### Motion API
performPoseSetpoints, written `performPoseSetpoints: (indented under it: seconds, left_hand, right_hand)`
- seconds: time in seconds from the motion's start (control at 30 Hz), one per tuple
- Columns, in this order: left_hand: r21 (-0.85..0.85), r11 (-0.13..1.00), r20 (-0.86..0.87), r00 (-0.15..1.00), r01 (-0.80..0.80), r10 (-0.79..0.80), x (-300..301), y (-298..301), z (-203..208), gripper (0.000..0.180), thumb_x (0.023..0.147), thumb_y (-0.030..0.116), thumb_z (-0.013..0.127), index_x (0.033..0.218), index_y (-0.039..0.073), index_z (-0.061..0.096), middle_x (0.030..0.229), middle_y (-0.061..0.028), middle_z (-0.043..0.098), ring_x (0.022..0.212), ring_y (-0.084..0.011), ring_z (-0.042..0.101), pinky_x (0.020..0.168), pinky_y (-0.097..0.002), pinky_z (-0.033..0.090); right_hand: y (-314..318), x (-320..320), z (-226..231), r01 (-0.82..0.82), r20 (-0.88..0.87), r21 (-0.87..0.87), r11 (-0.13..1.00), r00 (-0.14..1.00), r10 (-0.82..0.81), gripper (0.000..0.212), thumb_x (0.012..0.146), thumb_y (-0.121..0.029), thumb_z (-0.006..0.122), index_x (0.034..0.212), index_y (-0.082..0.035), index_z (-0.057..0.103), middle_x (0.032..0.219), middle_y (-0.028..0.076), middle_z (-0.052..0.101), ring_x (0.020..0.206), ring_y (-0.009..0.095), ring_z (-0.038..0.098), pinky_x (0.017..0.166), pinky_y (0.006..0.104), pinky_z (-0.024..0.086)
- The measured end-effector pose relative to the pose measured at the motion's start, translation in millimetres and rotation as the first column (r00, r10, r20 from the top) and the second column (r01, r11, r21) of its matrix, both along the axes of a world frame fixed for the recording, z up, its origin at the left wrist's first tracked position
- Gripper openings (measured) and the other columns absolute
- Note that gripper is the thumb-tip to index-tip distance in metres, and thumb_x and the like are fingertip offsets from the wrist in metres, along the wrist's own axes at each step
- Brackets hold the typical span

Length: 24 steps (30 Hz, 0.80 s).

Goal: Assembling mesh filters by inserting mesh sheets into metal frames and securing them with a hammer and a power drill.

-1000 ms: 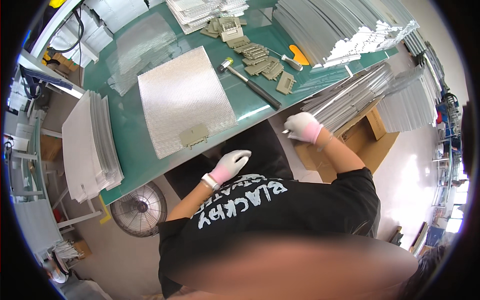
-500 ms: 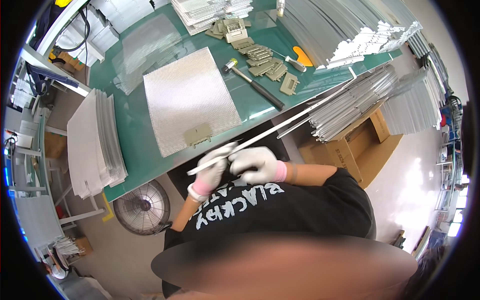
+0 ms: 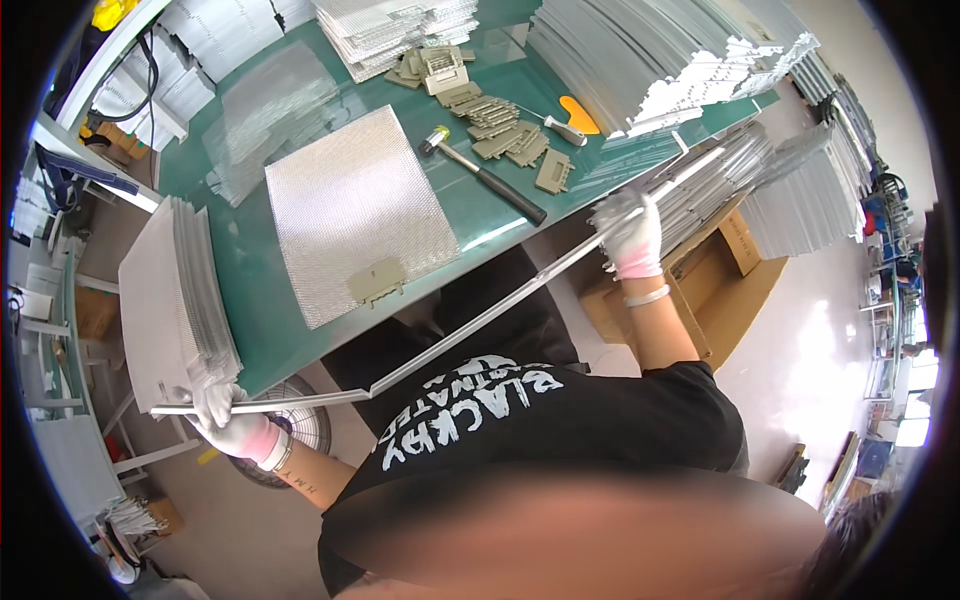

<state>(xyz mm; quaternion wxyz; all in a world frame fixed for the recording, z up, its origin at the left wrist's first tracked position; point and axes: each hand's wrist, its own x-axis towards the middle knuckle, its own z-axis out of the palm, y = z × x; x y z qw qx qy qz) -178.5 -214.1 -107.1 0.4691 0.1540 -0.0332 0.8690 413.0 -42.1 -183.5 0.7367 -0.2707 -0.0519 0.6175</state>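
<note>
Strip point(image 3: 455, 337): long, thin, white, bent at two spots, slanting between black shirt point(image 3: 640, 420) and near edge of green table point(image 3: 275, 345).
Left hand point(image 3: 230, 425): white-gloved, closed around strip's lower-left end.
Right hand point(image 3: 635, 238): white-gloved, gripping strip toward upper-right end; fingers blurred.
Sheet point(image 3: 360, 205): silver, textured, flat on table, olive plate point(image 3: 377, 282) at near edge.
Hammer point(image 3: 490, 181): on table, right of sheet.
Carton point(image 3: 738, 292): brown, open, beside right forearm.

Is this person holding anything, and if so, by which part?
Yes, a long, kinked white strip: the gloved left hand grips it near its left end, the gloved right hand on its right-hand section, short of the far end.
</note>
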Motion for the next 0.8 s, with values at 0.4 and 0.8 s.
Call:
performPoseSetpoints:
  seconds: [0.4, 0.8]
  left_hand:
    - [-0.345, 0.939, -0.69, 0.677, 0.006, -0.257, 89, 35, -14, 0.048, 0.109, 0.036, 0.034, 0.121, -0.006, 0.054, 0.054, 0.0029, 0.04, 0.038, -0.0059, 0.028, 0.035, -0.0228, 0.026]
    - [-0.077, 0.773, -0.997, 0.054, -0.63, -0.055, 192, 22, -34, 0.051, 0.102, 0.013, 0.047, 0.149, 0.0, 0.032, 0.146, -0.0173, 0.044, 0.133, -0.0298, 0.045, 0.116, -0.0434, 0.033]
  right_hand:
    - [8, -141, 190, -0.156, 0.337, 0.373, 0.915, 0.941, 0.022, 0.022, 0.1, -0.025, 0.055, 0.087, -0.007, 0.053, 0.078, 0.006, 0.056, 0.074, 0.022, 0.057, 0.083, 0.0428, 0.053]
    - [114, -213, 30, -0.587, 0.196, 0.108, 0.802, 0.803, 0.562, 0.021, 0.101, -0.029, 0.056, 0.094, -0.009, 0.055, 0.088, 0.007, 0.06, 0.088, 0.025, 0.061, 0.086, 0.043, 0.055]
